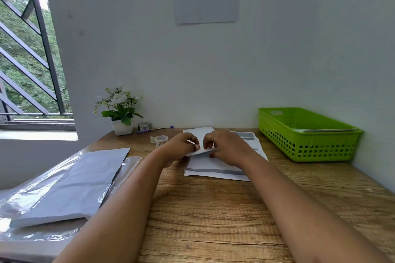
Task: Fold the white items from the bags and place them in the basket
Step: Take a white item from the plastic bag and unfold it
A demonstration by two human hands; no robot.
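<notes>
The wooden desk (pixel 213 209) is carrying it all: the bagged white items (pixel 70 179) are lying stacked at its left edge, the green basket (pixel 307 147) is sitting far right, and the white sheet (pixel 213 166) is lying at centre, the left hand (pixel 179 146) and right hand (pixel 226 147) both pinching its lifted fold with curled fingers, a tape roll (pixel 161 140) sitting just beside the left hand.

A potted plant (pixel 120 113) stands at eleven o'clock on the wooden table (pixel 213 209), a tape roll (pixel 161 140) and a pen (pixel 143 131) beside it, a window (pixel 25 49) at nine.
</notes>
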